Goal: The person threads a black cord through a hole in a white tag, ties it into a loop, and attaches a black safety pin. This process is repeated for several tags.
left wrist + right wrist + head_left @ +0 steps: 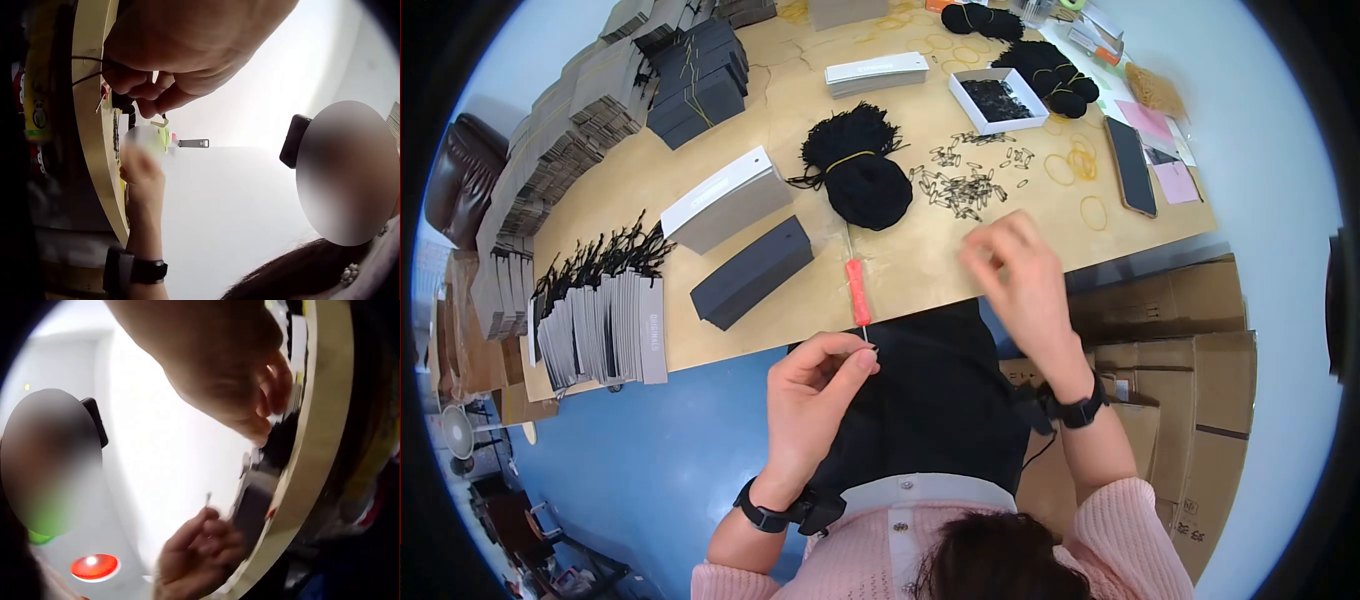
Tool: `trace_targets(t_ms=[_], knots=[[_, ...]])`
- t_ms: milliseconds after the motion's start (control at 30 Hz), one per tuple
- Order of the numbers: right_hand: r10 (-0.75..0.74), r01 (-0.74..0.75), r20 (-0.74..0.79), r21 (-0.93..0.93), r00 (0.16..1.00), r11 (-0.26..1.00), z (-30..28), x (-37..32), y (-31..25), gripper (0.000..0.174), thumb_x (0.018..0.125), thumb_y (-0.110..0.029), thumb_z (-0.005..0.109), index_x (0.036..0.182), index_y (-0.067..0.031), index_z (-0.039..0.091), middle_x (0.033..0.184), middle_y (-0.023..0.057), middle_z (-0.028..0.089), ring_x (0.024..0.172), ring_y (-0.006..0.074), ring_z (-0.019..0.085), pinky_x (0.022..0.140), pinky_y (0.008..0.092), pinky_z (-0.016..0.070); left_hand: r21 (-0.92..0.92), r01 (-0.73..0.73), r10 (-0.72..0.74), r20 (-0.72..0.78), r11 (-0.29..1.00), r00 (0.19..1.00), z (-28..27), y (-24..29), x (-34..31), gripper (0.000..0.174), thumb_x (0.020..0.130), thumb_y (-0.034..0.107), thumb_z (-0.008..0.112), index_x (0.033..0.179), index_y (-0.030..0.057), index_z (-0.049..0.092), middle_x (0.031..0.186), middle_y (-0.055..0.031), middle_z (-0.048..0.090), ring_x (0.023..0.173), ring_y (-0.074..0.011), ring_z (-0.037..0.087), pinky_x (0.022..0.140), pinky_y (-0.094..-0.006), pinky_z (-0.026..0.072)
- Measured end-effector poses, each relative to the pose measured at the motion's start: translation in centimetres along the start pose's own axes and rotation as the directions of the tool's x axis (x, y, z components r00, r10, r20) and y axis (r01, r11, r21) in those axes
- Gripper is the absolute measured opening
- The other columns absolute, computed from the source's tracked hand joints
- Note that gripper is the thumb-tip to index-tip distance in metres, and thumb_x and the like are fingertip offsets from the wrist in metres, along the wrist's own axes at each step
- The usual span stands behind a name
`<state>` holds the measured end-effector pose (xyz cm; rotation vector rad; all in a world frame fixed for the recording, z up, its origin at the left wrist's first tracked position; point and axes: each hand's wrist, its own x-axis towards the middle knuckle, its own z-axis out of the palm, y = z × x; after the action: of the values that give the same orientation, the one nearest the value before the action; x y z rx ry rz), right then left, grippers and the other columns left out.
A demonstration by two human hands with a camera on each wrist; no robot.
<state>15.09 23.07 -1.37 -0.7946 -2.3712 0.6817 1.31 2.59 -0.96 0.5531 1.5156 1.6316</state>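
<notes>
My left hand (815,395) is just off the table's front edge, thumb and index finger pinching a thin black cord (87,59). In the right wrist view a small tip (208,499) sticks up from those fingertips. Just ahead of that hand lies a red-handled tool (857,292), its thin metal shaft extending past the table edge. My right hand (1020,280), blurred, hovers with loosely bent fingers on the near side of a scatter of small metal clips (965,190); nothing shows between its fingers. A bundle of black cords (865,185) tied with a yellow band lies beyond the tool.
Left of the tool stand a dark card stack (752,272) and a white-topped card stack (730,200). Corded tags (605,330) line the left edge. A white box (998,100) of small black pieces, rubber bands (1080,160) and a phone (1131,165) occupy the right side.
</notes>
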Motion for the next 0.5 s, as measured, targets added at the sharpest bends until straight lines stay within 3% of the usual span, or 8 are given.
trace_targets(t_ms=[100,167,300,367,500], knots=[[0.011,-0.027,-0.120,-0.129,0.993,0.991,0.9,1.6,3.4,0.011,0.087,-0.014,0.071,0.095,-0.0064,0.069,0.092,0.0117,0.058,0.073,0.0317,0.063,0.066,0.0417,0.0504,-0.010,-0.036,0.035,-0.035,0.999,0.999,-0.1,-0.4,0.2,0.007,0.092,0.004,0.070,0.099,0.0007,0.071,0.090,-0.0056,0.071,0.077,-0.0077,0.061,0.064,-0.0213,0.0431],[0.020,-0.030,-0.073,-0.125,0.997,0.992,1.1,2.1,3.8,0.011,0.087,-0.015,0.070,0.094,-0.0055,0.068,0.090,0.0122,0.060,0.075,0.0326,0.063,0.067,0.0425,0.0505,-0.071,-0.008,0.008,0.009,0.997,1.000,-0.4,-0.4,0.3,0.009,0.092,0.000,0.071,0.100,-0.0020,0.071,0.094,-0.0030,0.070,0.086,-0.0085,0.063,0.080,-0.0221,0.0501],[-0.027,0.002,-0.087,-0.266,0.996,0.964,1.3,2.4,3.5,0.012,0.088,-0.016,0.070,0.092,-0.0046,0.067,0.089,0.0126,0.061,0.076,0.0335,0.064,0.066,0.0424,0.0508,-0.090,-0.017,0.018,0.011,0.996,1.000,-0.2,-0.5,0.5,0.008,0.092,0.000,0.071,0.099,-0.0016,0.071,0.094,-0.0027,0.070,0.085,-0.0082,0.062,0.080,-0.0219,0.0491],[0.012,-0.036,-0.140,-0.171,0.990,0.985,1.2,2.1,3.1,0.012,0.089,-0.015,0.070,0.089,-0.0038,0.065,0.087,0.0125,0.061,0.073,0.0324,0.063,0.065,0.0418,0.0504,-0.085,-0.007,0.009,0.024,0.996,1.000,-0.2,-0.2,0.6,0.008,0.092,0.001,0.071,0.100,-0.0013,0.071,0.094,-0.0017,0.069,0.086,-0.0074,0.062,0.080,-0.0216,0.0487],[0.060,-0.058,-0.093,0.031,0.994,0.998,0.4,-0.1,-1.3,0.011,0.089,-0.012,0.071,0.088,-0.0035,0.064,0.083,0.0123,0.059,0.067,0.0301,0.062,0.060,0.0400,0.0494,-0.085,0.020,-0.020,-0.002,0.996,1.000,0.3,-0.1,0.9,0.008,0.093,0.002,0.070,0.100,-0.0008,0.071,0.094,-0.0004,0.068,0.086,-0.0063,0.061,0.079,-0.0213,0.0483]])
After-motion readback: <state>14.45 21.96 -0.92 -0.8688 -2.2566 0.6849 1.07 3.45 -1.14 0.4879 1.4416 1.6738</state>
